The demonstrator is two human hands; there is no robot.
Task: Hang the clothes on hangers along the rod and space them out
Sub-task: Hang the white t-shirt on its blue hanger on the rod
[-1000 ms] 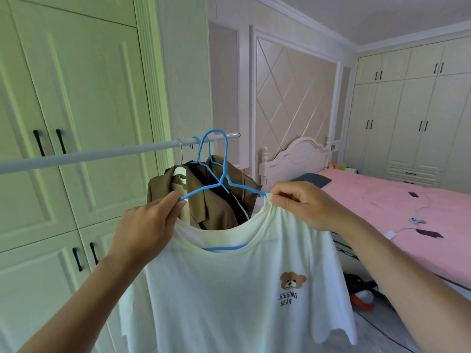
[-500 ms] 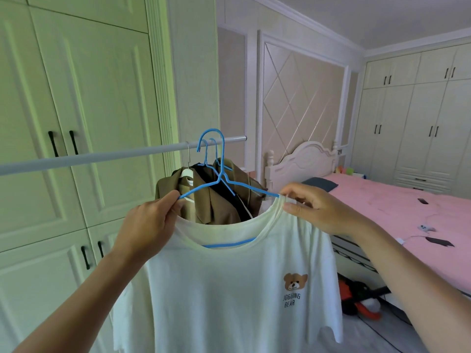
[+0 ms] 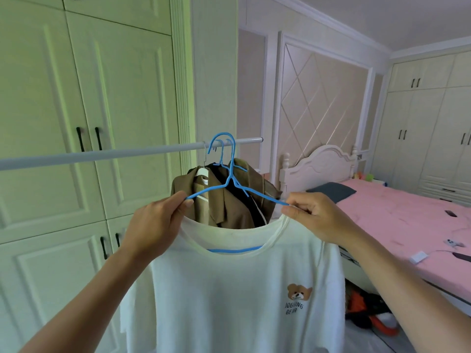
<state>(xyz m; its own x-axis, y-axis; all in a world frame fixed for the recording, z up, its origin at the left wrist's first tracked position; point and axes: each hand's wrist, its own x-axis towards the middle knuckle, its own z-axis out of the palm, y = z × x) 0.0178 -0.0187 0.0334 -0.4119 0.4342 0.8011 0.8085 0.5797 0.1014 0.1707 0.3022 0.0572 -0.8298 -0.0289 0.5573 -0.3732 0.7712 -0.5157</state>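
Observation:
A white T-shirt (image 3: 237, 296) with a small bear print hangs on a blue wire hanger (image 3: 230, 182), held up in front of me. My left hand (image 3: 155, 225) pinches the hanger's left arm and the shirt's shoulder. My right hand (image 3: 313, 215) pinches the right arm and the collar. The hanger's hook sits level with the white rod (image 3: 102, 154), near its right end; I cannot tell whether it rests on it. Behind it, a brown jacket (image 3: 216, 200) and a dark garment hang on the rod.
Pale wardrobe doors (image 3: 76, 123) stand behind the rod on the left. A bed with a pink cover (image 3: 407, 220) lies to the right, with small items on it. Dark and orange things (image 3: 369, 317) lie on the floor beside it.
Both hands have lifted the hanger and T-shirt slightly, bringing its hook up to rod level. My view has shifted left and come closer.

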